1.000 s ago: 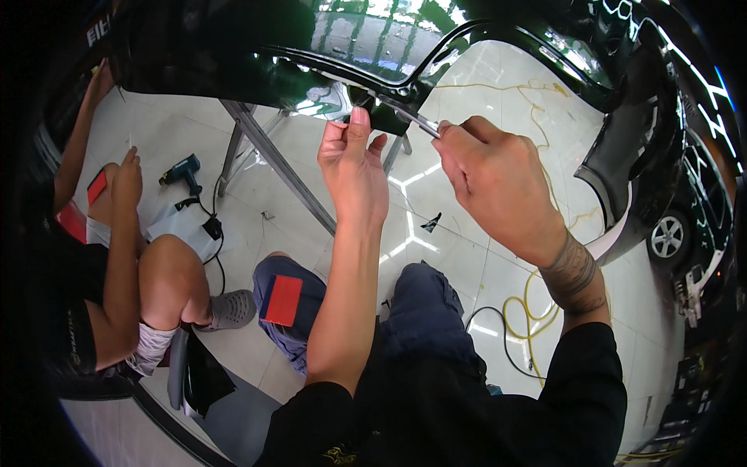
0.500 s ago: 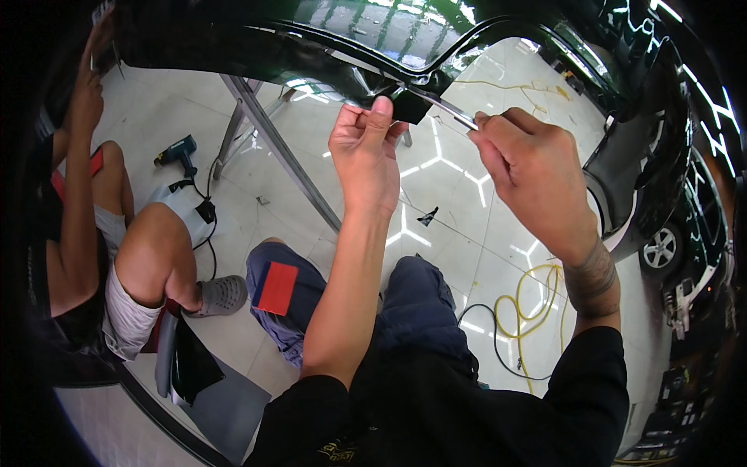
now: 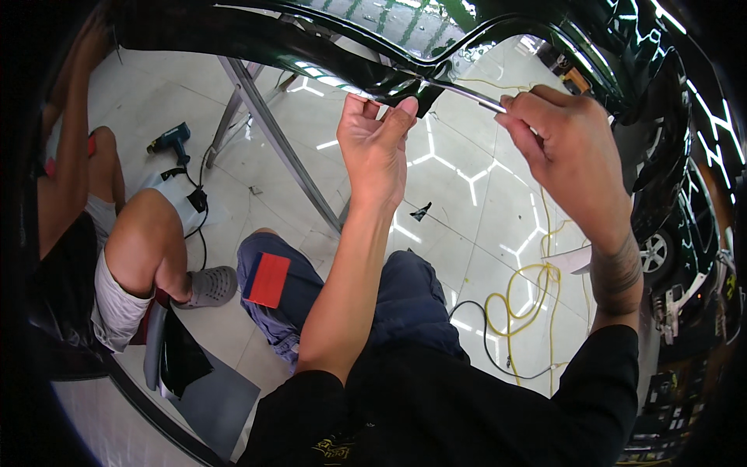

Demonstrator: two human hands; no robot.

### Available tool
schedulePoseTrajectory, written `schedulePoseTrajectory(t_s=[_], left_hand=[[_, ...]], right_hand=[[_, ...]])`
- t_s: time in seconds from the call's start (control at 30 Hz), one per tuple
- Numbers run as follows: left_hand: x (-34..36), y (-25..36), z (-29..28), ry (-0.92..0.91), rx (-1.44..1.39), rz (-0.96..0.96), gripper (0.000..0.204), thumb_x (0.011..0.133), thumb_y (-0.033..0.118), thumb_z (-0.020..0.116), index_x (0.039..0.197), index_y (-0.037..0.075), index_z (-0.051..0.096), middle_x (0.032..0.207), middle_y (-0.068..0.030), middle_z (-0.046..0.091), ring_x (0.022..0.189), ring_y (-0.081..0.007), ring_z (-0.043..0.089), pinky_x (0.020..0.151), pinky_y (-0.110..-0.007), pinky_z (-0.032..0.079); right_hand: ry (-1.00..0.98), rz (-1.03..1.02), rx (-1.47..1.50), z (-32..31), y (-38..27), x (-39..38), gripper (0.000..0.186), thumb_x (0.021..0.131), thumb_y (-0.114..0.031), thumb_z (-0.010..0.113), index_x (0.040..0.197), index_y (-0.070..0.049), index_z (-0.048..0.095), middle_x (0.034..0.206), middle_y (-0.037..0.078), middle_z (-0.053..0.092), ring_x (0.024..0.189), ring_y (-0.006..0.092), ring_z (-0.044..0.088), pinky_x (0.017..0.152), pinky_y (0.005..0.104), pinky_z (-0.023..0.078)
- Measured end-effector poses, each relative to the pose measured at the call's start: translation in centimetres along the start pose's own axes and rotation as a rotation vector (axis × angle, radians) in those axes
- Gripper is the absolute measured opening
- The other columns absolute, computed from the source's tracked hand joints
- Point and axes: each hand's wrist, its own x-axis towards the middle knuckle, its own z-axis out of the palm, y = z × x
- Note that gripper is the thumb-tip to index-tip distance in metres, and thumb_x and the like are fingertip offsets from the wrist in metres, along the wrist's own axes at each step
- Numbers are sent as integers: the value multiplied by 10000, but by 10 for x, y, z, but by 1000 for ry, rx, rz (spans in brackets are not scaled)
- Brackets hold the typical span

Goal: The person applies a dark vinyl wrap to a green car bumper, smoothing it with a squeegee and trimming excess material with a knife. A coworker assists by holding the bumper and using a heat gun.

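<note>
A glossy dark green car panel [image 3: 194,31] spans the top of the view on a metal stand. My left hand [image 3: 373,148] pinches a flap of dark glossy film [image 3: 424,103] at the panel's lower edge, thumb on top. My right hand [image 3: 560,156] is closed round a long, slim metal tool [image 3: 475,96], its tip at the panel's lower edge beside the flap, just right of my left thumb. A red squeegee card [image 3: 266,279] lies on my left thigh.
A co-worker [image 3: 132,249] sits at left, arms raised to the panel. A blue heat gun [image 3: 170,144], the stand [image 3: 272,148], yellow hose [image 3: 513,311] and cable [image 3: 484,319] are on the floor. A dark car [image 3: 685,218] stands at right; dark sheets [image 3: 210,405] lie at lower left.
Both my hands have moved up and to the right along the panel edge, the tool still in my right hand. The co-worker's hands are raised higher. The view has shifted.
</note>
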Motion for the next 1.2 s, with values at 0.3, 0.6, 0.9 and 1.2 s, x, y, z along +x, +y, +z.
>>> schedulePoseTrajectory(t_s=[0.3, 0.6, 0.9, 1.2], left_hand=[[1, -3, -3, -20, -6, 15, 346, 832, -37, 685, 1121, 89, 542, 1006, -15, 638, 869, -108, 617, 764, -267, 483], [0, 0, -6, -11, -6, 11, 330, 831, -45, 690, 1096, 94, 550, 982, -8, 637, 879, -109, 624, 759, -265, 486], [0, -3, -5, -28, -24, 2, 332, 825, -34, 702, 1098, 85, 555, 973, -18, 649, 855, -110, 624, 734, -268, 485], [-1, -4, -8, -40, -22, -13, 346, 825, -19, 709, 1106, 106, 549, 961, -11, 656, 837, -94, 613, 722, -263, 462]], right_hand=[[-30, -195, -183, -23, 12, 27, 99, 776, -99, 686, 779, -27, 617, 746, 117, 624, 688, 334, 612, 592, 414, 475], [-107, -363, -260, -42, 11, 55, 110, 775, -67, 675, 715, -10, 602, 615, 107, 562, 546, 289, 559, 523, 370, 419], [-264, -184, -228, -69, -9, 70, 77, 709, -54, 679, 639, -36, 654, 570, 83, 611, 524, 258, 598, 504, 355, 437], [-329, -143, -436, -84, -26, 83, 84, 760, -106, 710, 693, -56, 700, 639, 58, 663, 638, 214, 647, 639, 342, 484]])
